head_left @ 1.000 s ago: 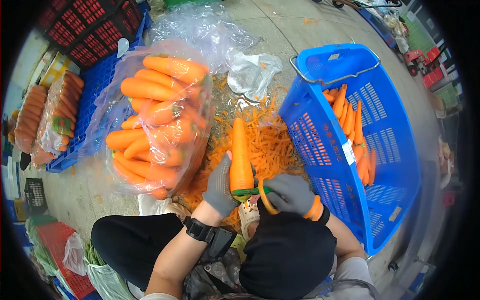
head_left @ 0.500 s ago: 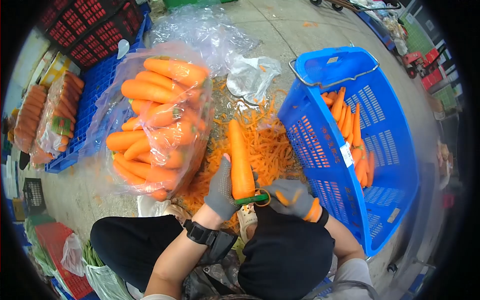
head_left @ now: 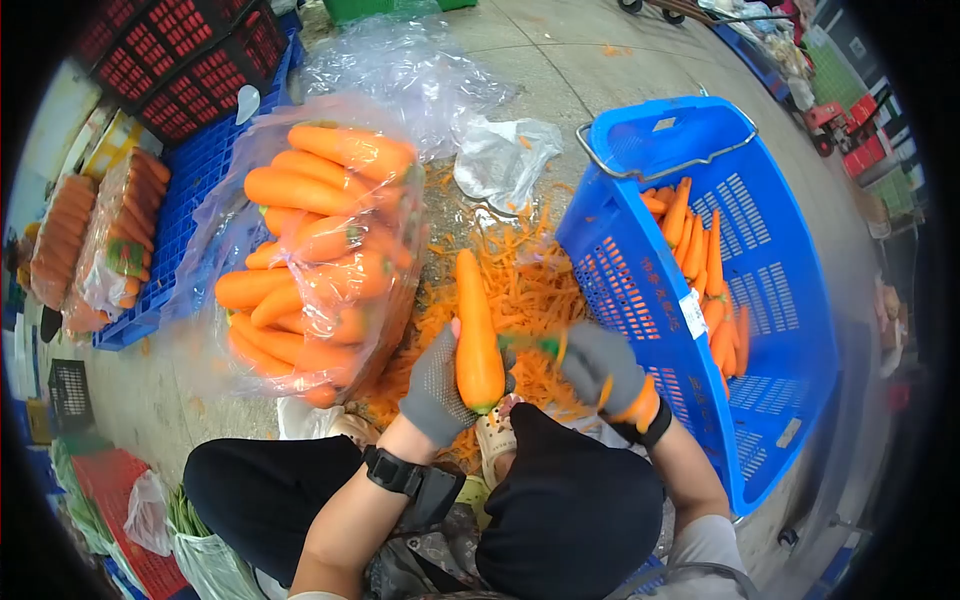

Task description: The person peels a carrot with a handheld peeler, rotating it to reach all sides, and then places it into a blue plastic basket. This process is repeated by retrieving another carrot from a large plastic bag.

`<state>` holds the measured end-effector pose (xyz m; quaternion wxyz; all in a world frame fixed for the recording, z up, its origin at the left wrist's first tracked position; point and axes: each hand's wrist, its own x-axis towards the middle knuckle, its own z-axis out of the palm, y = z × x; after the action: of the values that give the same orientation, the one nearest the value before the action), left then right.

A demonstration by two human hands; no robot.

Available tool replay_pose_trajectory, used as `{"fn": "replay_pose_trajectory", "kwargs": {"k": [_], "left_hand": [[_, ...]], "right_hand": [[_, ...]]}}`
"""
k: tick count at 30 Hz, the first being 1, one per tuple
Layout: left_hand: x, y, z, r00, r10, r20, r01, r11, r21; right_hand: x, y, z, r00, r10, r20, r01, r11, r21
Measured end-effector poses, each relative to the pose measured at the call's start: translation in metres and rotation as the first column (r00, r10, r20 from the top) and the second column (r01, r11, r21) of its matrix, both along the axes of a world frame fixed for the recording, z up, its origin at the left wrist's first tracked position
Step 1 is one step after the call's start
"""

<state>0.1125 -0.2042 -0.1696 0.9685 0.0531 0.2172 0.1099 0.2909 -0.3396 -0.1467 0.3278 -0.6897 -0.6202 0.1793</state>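
While left hand (head_left: 437, 385) holds carrot (head_left: 477, 330), right hand (head_left: 603, 368) grips peeler (head_left: 528, 343) beside basket (head_left: 640, 290)

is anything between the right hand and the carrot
Only the peeler that the right hand itself holds, blurred, just right of the carrot in the left hand. Nothing else shows; the peels lie on the floor below.
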Motion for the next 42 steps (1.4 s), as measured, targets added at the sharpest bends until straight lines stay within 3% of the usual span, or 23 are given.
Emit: {"fn": "replay_pose_trajectory", "kwargs": {"k": [1,3,6,8,9,10,13,15,16,18,19,20,22,24,26,28,29,31,33,34,39,41,42], "left_hand": [[0.000,0.001,0.001,1.000,0.002,-0.005,-0.002,1.000,-0.002],[0.003,-0.003,0.007,0.979,0.035,-0.202,-0.022,0.998,0.063],[0.001,-0.006,0.012,0.977,0.043,-0.208,-0.022,0.994,0.104],[0.002,-0.012,0.019,0.963,0.065,-0.261,-0.013,0.981,0.196],[0.003,-0.017,0.022,0.947,0.085,-0.311,0.007,0.959,0.282],[0.003,-0.023,0.024,0.947,0.070,-0.314,0.020,0.961,0.276],[0.007,-0.028,0.026,0.967,-0.051,-0.249,0.091,0.984,0.151],[0.006,-0.021,0.022,0.986,-0.013,-0.163,0.035,0.990,0.133],[0.007,-0.015,0.021,0.971,0.028,-0.237,0.013,0.985,0.170],[0.006,-0.003,0.012,0.967,0.047,-0.252,-0.006,0.986,0.164],[0.005,-0.001,0.007,0.963,0.050,-0.266,-0.010,0.989,0.148],[0.002,0.001,0.005,0.987,-0.033,-0.160,0.043,0.997,0.064],[0.006,-0.007,0.013,0.975,-0.011,-0.222,0.031,0.996,0.089],[0.009,-0.012,0.012,0.959,0.029,-0.282,0.006,0.992,0.126],[0.003,-0.022,-0.004,0.981,-0.072,-0.179,0.084,0.995,0.058],[0.004,-0.033,0.009,0.972,-0.077,-0.223,0.104,0.988,0.115],[0.005,-0.033,0.015,0.963,-0.072,-0.261,0.120,0.978,0.173],[0.004,-0.023,0.014,0.970,-0.033,-0.240,0.073,0.985,0.159],[0.004,-0.009,0.010,0.987,-0.021,-0.158,0.037,0.994,0.099],[0.005,-0.007,0.018,0.972,-0.004,-0.237,0.039,0.989,0.145],[0.008,-0.011,0.018,0.950,-0.033,-0.310,0.091,0.980,0.176],[0.006,-0.016,0.016,0.927,-0.061,-0.371,0.143,0.970,0.196],[0.005,-0.022,0.014,0.951,-0.084,-0.296,0.137,0.977,0.163]], "right_hand": [[-0.009,-0.004,-0.003,1.000,0.002,-0.005,-0.002,1.000,-0.002],[-0.024,-0.008,-0.007,0.988,0.156,0.018,-0.156,0.988,0.017],[-0.023,-0.002,-0.011,0.979,0.203,0.022,-0.204,0.978,0.038],[-0.016,0.005,-0.017,0.984,0.099,0.146,-0.107,0.993,0.043],[-0.007,0.018,-0.023,0.993,-0.066,0.100,0.059,0.996,0.063],[0.006,0.032,-0.030,0.971,-0.235,0.053,0.231,0.970,0.072],[0.044,0.039,-0.052,0.902,-0.365,0.233,0.386,0.921,-0.054],[0.026,0.029,-0.034,0.898,-0.392,-0.202,0.417,0.903,0.101],[0.016,0.017,-0.012,0.932,-0.281,-0.228,0.285,0.958,-0.017],[0.000,-0.003,-0.002,0.991,-0.006,-0.130,0.004,1.000,-0.019],[-0.007,-0.008,-0.004,0.991,-0.008,-0.132,0.005,1.000,-0.022],[-0.015,-0.010,-0.006,0.994,0.081,-0.077,-0.084,0.996,-0.036],[-0.022,-0.008,-0.011,0.986,0.166,-0.016,-0.166,0.984,-0.057],[-0.020,0.002,-0.025,0.998,0.024,-0.066,-0.019,0.997,0.074],[0.001,0.025,-0.040,0.955,-0.283,-0.091,0.287,0.957,0.030],[0.031,0.038,-0.043,0.900,-0.412,0.142,0.417,0.909,-0.011],[0.029,0.036,-0.039,0.898,-0.417,0.141,0.422,0.907,-0.006],[0.018,0.027,-0.020,0.915,-0.368,-0.168,0.389,0.914,0.118],[0.003,0.005,0.002,0.997,-0.056,-0.057,0.059,0.997,0.059],[-0.003,-0.004,0.004,0.996,0.090,0.009,-0.090,0.996,0.017],[-0.017,0.000,-0.007,0.976,0.211,0.052,-0.213,0.976,0.042],[-0.008,0.018,-0.022,0.989,-0.146,0.021,0.143,0.983,0.114],[0.006,0.033,-0.031,0.972,-0.231,0.040,0.221,0.961,0.164]]}}
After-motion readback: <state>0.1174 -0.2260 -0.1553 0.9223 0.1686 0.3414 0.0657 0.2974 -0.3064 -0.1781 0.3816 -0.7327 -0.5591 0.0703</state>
